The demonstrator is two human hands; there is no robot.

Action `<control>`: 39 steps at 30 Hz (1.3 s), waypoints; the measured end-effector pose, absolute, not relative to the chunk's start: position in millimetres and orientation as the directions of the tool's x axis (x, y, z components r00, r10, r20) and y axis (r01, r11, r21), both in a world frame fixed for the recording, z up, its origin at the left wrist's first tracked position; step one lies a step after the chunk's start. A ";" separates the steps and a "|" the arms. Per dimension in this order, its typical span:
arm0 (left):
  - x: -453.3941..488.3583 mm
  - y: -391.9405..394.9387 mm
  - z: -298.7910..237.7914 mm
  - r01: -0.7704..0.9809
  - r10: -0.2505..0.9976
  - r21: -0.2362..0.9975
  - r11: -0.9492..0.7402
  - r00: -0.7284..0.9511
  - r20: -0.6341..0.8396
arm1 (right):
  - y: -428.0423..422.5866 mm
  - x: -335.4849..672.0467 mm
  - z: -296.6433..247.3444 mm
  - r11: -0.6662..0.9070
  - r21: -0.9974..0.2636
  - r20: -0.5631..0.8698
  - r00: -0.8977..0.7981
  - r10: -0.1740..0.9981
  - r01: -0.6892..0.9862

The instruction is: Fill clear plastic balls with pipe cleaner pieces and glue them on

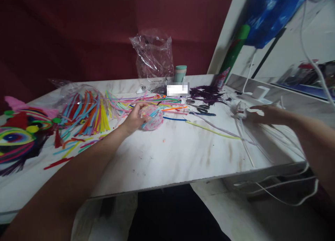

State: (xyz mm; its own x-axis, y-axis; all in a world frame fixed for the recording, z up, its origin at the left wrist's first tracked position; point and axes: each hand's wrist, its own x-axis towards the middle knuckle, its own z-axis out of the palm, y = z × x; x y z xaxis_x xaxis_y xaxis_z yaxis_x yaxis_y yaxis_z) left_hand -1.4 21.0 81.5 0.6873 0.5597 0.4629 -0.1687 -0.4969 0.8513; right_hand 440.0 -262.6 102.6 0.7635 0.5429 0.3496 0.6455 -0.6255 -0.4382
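Note:
My left hand point(134, 120) is closed on the edge of a clear, rounded plastic piece point(155, 120) with pink dots, just above the table; bluish strips show through it. Its exact kind I cannot make out. At the right, my right hand point(261, 114) is at a small white block with cords point(240, 110), its fingers blurred and partly hidden by something white. Long yellow and pale pipe cleaners point(213, 129) lie between my hands. Behind them are dark-handled scissors point(202, 107) and many coloured pipe cleaners point(125, 103).
Bundled pipe cleaners point(86, 112) and a colourful fuzzy craft piece point(18, 140) lie at left. A clear bag point(154, 59), a green container point(180, 73) and purple shreds point(206, 93) are at the back. White cables point(277, 140) hang over the right edge.

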 end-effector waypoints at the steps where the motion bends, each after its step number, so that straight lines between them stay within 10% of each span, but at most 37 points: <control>1: -1.4 21.8 80.6 -0.171 0.550 0.842 -0.511 0.688 0.473 | -262.7 439.4 107.5 -0.654 -0.381 0.319 0.757 0.571 0.654; 5: -3.1 24.4 75.8 -0.188 0.527 0.826 -0.531 0.690 0.496 | -244.1 398.5 123.6 -0.642 -0.202 0.306 0.671 0.676 0.739; 10: -7.5 20.8 74.2 -0.125 0.529 0.829 -0.546 0.716 0.456 | -190.1 250.3 124.6 -0.006 -0.730 0.328 0.357 0.874 0.683; 18: -13.3 -4.2 92.5 -0.009 0.451 0.724 -0.690 0.778 0.438 | -131.9 146.1 93.8 0.284 -0.898 0.370 0.225 0.901 0.336; 39: -12.4 -12.3 100.2 0.037 0.353 0.577 -0.816 0.821 0.448 | -135.4 142.9 80.2 0.242 -0.925 0.326 0.282 0.903 0.293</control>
